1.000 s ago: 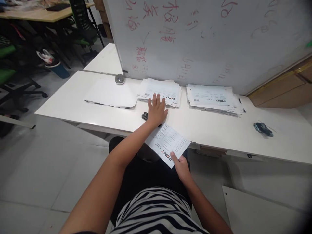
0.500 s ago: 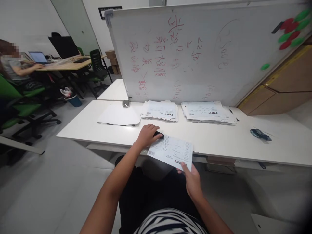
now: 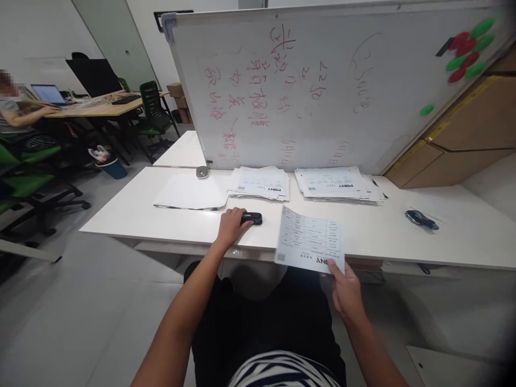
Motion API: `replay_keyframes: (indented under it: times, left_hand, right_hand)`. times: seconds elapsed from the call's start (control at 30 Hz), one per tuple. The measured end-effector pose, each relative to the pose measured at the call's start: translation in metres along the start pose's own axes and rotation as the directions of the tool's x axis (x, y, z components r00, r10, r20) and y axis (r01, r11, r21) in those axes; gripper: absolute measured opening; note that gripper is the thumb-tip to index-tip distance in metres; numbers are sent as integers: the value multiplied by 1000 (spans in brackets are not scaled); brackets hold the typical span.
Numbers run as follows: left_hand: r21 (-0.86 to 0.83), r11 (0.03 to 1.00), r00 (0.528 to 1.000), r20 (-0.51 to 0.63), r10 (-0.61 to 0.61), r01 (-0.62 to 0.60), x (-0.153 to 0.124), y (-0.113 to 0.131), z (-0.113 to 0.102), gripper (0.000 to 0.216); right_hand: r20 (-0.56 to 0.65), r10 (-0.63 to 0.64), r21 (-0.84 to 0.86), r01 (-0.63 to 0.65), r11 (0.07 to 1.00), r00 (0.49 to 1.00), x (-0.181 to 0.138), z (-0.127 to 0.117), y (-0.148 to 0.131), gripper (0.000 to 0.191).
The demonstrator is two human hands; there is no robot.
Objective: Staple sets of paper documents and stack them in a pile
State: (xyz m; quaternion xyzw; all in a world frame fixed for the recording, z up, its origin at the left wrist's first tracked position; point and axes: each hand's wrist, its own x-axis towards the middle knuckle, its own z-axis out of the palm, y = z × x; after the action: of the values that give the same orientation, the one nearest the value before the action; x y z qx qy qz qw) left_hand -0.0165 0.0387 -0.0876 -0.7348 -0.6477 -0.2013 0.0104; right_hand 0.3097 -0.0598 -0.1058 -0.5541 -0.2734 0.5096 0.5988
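My left hand (image 3: pixel 233 227) is closed around the back end of a black stapler (image 3: pixel 253 217), which rests on the white table (image 3: pixel 193 221). Between the thumb and fingers of my right hand (image 3: pixel 345 285) is a printed sheet of paper (image 3: pixel 308 239), gripped at its lower right corner. The sheet is tilted over the table's front edge, apart from the stapler; whether it is one sheet or several I cannot tell. Behind it lie a left stack of printed papers (image 3: pixel 258 183) and a right stack of printed papers (image 3: pixel 330 184).
A whiteboard (image 3: pixel 242 48) stands along the table's back. White sheets (image 3: pixel 191 192) and a small rounded grey object (image 3: pixel 202 172) lie at left, a dark blue-green object (image 3: pixel 421 219) at right. Cardboard boxes (image 3: pixel 463 129) lean at far right. A person (image 3: pixel 20 115) sits at another desk.
My right hand has drawn the sheet to the right, away from the stapler. My left hand stays on the stapler, which now shows fully at its front. The view has shifted slightly.
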Motion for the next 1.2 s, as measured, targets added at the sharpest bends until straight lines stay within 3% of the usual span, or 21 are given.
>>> replay_keyframes:
  times: [0.13, 0.3, 0.37, 0.47, 0.5, 0.53, 0.67, 0.77, 0.83, 0.9, 0.97, 1.07, 1.2]
  left_hand:
    - [-24, 1000, 1000, 27, 11, -10, 1, -1, 0, 33]
    - [-64, 998, 999, 41, 11, -8, 5, -2, 2, 33]
    - [-74, 997, 999, 42, 18, -14, 6, -3, 4, 33]
    - [-94, 995, 999, 35, 22, -19, 8, -5, 7, 34]
    - [-98, 995, 999, 34, 21, -18, 8, -6, 8, 35]
    - [-99, 995, 999, 34, 20, -16, 9, -7, 9, 35]
    - [-89, 996, 999, 28, 20, -18, 9, -8, 11, 36]
    - [-92, 996, 999, 32, 17, -14, 9, -6, 9, 35]
    - [-91, 996, 999, 43, 9, -5, 9, -5, 7, 35]
    - [-79, 997, 999, 46, 5, -1, 9, -4, 5, 34]
    - [-66, 998, 999, 48, 4, -1, 10, -4, 5, 35]
    - [-60, 998, 998, 64, 0, 4, 11, -3, 6, 36]
    - [-46, 999, 998, 66, -3, 6, 11, -3, 7, 36]
  right_hand:
    - [105, 87, 90, -97, 991, 991, 6, -5, 6, 43]
    - [-46, -91, 22, 92, 996, 995, 55, -4, -25, 45]
    - [-118, -241, -76, 233, 969, 963, 97, 0, -47, 44]
    - [-94, -455, -368, 394, 842, 885, 172, 9, -83, 40]
    - [-118, -494, -544, 360, 758, 862, 196, 12, -93, 38]
    - [-140, -512, -603, 338, 723, 847, 217, 16, -101, 41]
    - [-209, -620, -777, 256, 575, 756, 263, 46, -105, 83]
    - [-44, -738, -849, 365, 383, 674, 260, 91, -79, 71]
    - [209, -725, -801, 540, 258, 656, 247, 126, -56, 57]
    - [529, -585, -678, 721, 144, 614, 232, 156, -33, 51]
    - [716, -406, -586, 805, 93, 568, 219, 174, -15, 53]
    - [797, -239, -557, 828, 62, 554, 208, 178, -2, 52]
    - [802, -237, -560, 828, 27, 549, 205, 169, 0, 47]
